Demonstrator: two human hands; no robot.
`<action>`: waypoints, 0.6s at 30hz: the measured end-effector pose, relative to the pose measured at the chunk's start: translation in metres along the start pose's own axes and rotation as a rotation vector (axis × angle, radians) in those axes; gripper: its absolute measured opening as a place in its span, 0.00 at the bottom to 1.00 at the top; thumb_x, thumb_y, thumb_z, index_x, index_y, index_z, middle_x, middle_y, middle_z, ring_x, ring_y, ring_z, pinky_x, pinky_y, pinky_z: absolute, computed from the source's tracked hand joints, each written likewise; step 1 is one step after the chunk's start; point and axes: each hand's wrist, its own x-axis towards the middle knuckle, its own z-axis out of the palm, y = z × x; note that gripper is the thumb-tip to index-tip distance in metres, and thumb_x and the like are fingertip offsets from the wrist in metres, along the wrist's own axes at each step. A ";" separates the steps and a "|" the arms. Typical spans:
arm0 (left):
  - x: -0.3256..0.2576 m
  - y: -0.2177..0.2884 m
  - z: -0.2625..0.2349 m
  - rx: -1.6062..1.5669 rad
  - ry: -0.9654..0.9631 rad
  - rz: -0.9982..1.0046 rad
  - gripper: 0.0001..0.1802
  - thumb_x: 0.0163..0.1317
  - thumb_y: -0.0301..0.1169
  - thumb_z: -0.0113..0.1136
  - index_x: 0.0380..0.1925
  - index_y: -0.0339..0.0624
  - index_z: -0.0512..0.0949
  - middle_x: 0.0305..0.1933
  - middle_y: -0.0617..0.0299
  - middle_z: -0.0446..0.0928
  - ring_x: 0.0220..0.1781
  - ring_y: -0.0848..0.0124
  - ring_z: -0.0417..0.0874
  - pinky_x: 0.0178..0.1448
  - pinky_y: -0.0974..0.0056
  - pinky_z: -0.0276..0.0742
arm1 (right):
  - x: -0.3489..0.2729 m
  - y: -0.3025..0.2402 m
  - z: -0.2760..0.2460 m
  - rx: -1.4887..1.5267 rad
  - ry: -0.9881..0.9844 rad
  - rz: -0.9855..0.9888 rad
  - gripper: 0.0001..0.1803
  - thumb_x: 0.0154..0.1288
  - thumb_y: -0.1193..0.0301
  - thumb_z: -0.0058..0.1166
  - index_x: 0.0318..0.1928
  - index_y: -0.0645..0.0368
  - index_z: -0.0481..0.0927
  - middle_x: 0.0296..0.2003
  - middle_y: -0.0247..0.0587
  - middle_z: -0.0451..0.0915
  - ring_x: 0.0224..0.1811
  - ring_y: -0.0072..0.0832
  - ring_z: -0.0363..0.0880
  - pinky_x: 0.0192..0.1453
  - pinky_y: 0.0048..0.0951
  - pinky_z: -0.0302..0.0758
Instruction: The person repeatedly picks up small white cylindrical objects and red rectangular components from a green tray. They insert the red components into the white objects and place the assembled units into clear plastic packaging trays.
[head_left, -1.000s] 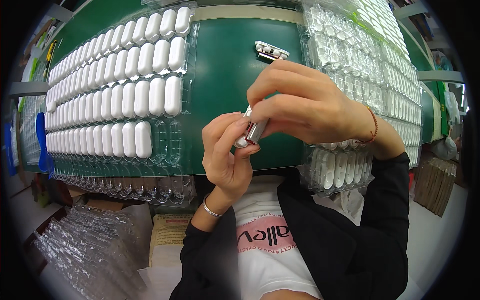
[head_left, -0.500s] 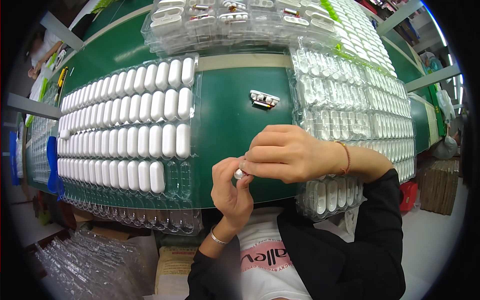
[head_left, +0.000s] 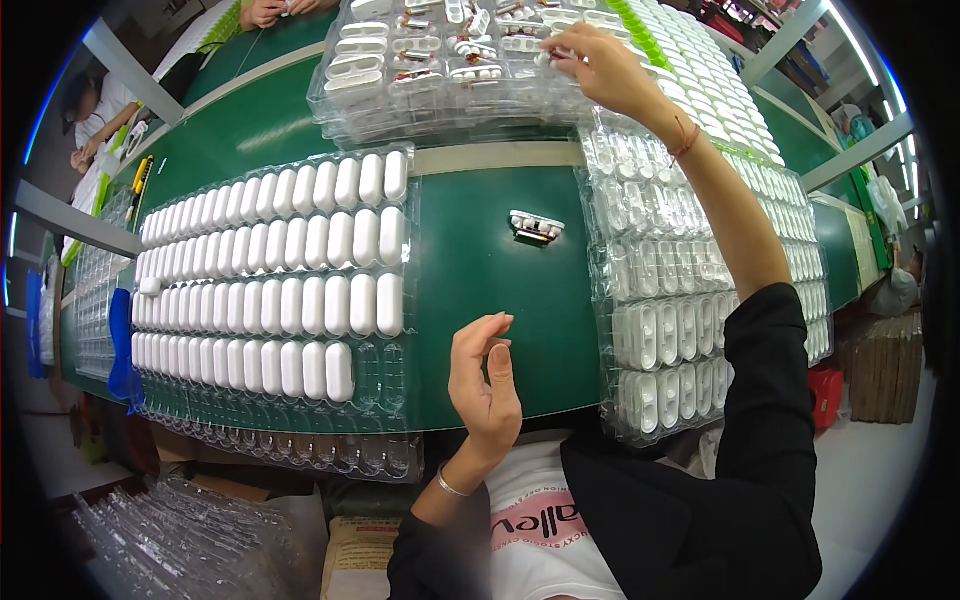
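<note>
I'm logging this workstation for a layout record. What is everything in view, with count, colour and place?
Green work table: one, across the middle.
Clear tray of white oblong parts: one, nearly full, at left.
Clear trays with white shells: a stack, at right.
Clear trays with assembled pieces: a stack, at the far side.
Single white-and-metal piece: one, loose on the green surface.
Empty clear trays: a pile, lower left.
Cardboard boxes: brown, stacked at far right.
Co-worker: one, far left.
Left hand: fingers curled, holds nothing visible.
Right hand: reaching into the far trays.
</note>
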 end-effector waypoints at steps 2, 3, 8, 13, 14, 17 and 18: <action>0.000 -0.001 0.000 0.002 0.006 0.005 0.13 0.72 0.24 0.45 0.52 0.32 0.73 0.53 0.53 0.74 0.53 0.68 0.78 0.52 0.67 0.76 | 0.004 0.007 0.006 -0.046 -0.093 -0.001 0.13 0.63 0.69 0.57 0.47 0.57 0.83 0.43 0.43 0.82 0.45 0.41 0.79 0.51 0.37 0.74; 0.000 0.000 0.002 0.002 -0.002 0.005 0.12 0.72 0.24 0.46 0.52 0.32 0.73 0.53 0.53 0.74 0.52 0.68 0.78 0.52 0.67 0.76 | 0.005 0.012 0.009 -0.073 -0.140 0.003 0.13 0.64 0.68 0.58 0.47 0.56 0.83 0.44 0.42 0.82 0.46 0.40 0.79 0.52 0.35 0.74; 0.003 0.000 0.004 0.020 -0.035 0.018 0.10 0.71 0.21 0.47 0.49 0.32 0.75 0.50 0.54 0.75 0.49 0.71 0.78 0.49 0.69 0.76 | 0.049 0.008 0.039 0.059 -0.064 -0.027 0.14 0.62 0.66 0.59 0.46 0.57 0.84 0.44 0.46 0.84 0.47 0.43 0.81 0.53 0.38 0.75; 0.003 -0.002 0.005 0.033 -0.051 0.021 0.08 0.70 0.20 0.48 0.45 0.32 0.76 0.47 0.55 0.76 0.46 0.72 0.78 0.46 0.70 0.76 | 0.075 0.004 0.067 0.020 -0.137 -0.078 0.19 0.57 0.62 0.61 0.46 0.60 0.82 0.39 0.47 0.84 0.46 0.45 0.81 0.50 0.41 0.76; 0.004 -0.002 0.004 0.027 -0.052 0.021 0.08 0.70 0.20 0.49 0.44 0.32 0.76 0.47 0.55 0.76 0.45 0.73 0.78 0.46 0.70 0.76 | 0.074 0.002 0.067 -0.034 -0.132 -0.065 0.18 0.57 0.62 0.62 0.44 0.60 0.81 0.38 0.47 0.84 0.45 0.45 0.81 0.50 0.42 0.76; 0.005 0.000 0.003 -0.005 -0.056 -0.002 0.08 0.71 0.20 0.48 0.44 0.33 0.77 0.46 0.56 0.76 0.45 0.73 0.78 0.46 0.70 0.76 | 0.067 -0.007 0.057 0.073 0.013 0.056 0.17 0.55 0.63 0.65 0.39 0.62 0.80 0.33 0.48 0.83 0.38 0.44 0.82 0.44 0.38 0.77; 0.006 0.000 0.005 -0.029 -0.061 -0.021 0.08 0.71 0.21 0.48 0.44 0.33 0.77 0.46 0.56 0.76 0.45 0.74 0.78 0.46 0.70 0.76 | 0.062 -0.006 0.050 0.148 0.091 0.098 0.17 0.55 0.63 0.65 0.39 0.63 0.80 0.32 0.48 0.83 0.37 0.42 0.83 0.43 0.37 0.77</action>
